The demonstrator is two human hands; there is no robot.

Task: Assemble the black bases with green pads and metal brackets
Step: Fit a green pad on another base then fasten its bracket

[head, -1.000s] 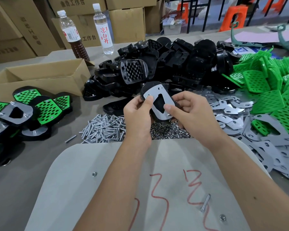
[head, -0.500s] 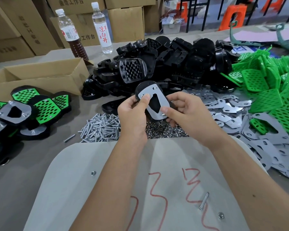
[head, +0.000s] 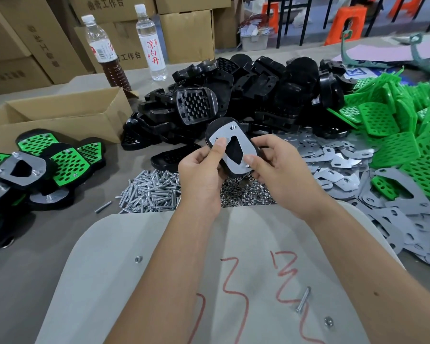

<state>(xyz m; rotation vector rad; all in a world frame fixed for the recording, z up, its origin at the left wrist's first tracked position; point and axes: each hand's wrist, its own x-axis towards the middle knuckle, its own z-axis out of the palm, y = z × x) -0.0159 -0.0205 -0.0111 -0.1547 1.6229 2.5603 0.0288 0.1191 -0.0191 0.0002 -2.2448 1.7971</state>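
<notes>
A black base [head: 215,127] with a metal bracket [head: 243,145] laid on its face is held up between both hands above the nut pile. My left hand [head: 201,175] grips its left edge, thumb pressing the bracket's left corner. My right hand [head: 276,170] grips the lower right edge, thumb on the bracket near a screw end. Loose black bases [head: 246,95] are heaped behind. Green pads [head: 395,135] lie at right, metal brackets [head: 338,165] beside them.
Screws [head: 152,192] and nuts [head: 243,192] lie in piles under the hands. Finished assemblies [head: 42,167] sit at left, before an open cardboard box [head: 60,115]. Two bottles [head: 152,45] stand at the back. A grey board [head: 184,269] with red marks, a loose screw [head: 303,300] and nuts lies nearest.
Both hands and the base with its bracket have stayed in place; the base has tilted only slightly. My thumbs still press on the bracket.
</notes>
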